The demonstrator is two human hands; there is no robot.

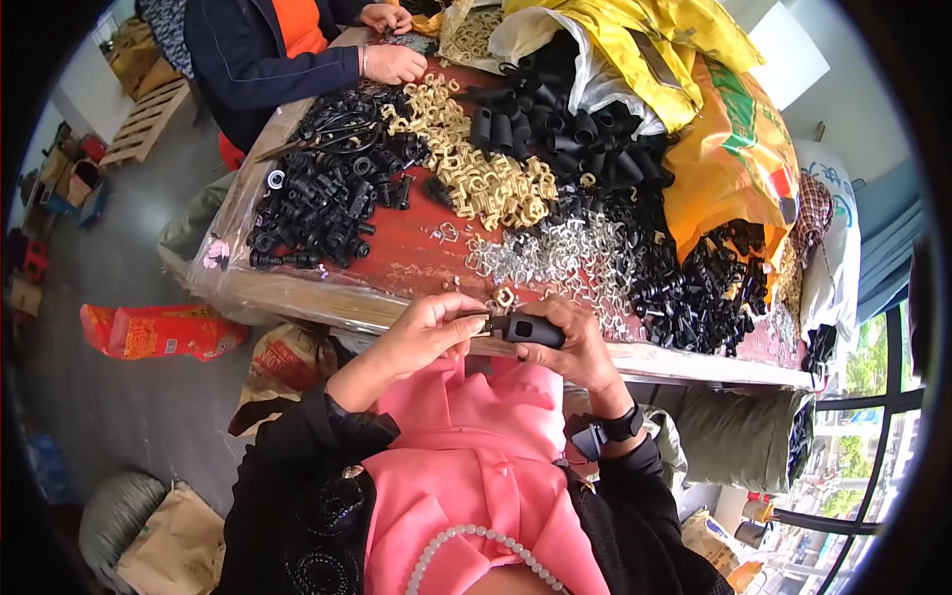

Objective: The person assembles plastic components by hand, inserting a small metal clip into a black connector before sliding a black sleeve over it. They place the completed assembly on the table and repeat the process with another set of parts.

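Observation:
Above the table's near edge, my right hand [585, 347] wraps round a black plastic tube-shaped fitting [534, 330] with a small slot in its side. My left hand [421, 337] pinches the narrower left end of the same fitting; its fingertips partly hide what is there. Just beyond my fingers shows a small gold-coloured ring piece [504, 297]; whether it lies on the table or touches the fitting I cannot tell. A heap of silvery clips [565, 253] lies beyond my right hand, and black threaded fittings [327, 198] are piled beyond my left.
Gold-coloured clips [486, 183] run across the red tabletop [407, 258]. Black tubes [555, 119] pile up behind, near a yellow sack [635, 50]. An orange sack [734, 159] spills small black parts [694, 297] at right. Across the table a person's hands [395, 61] handle small parts.

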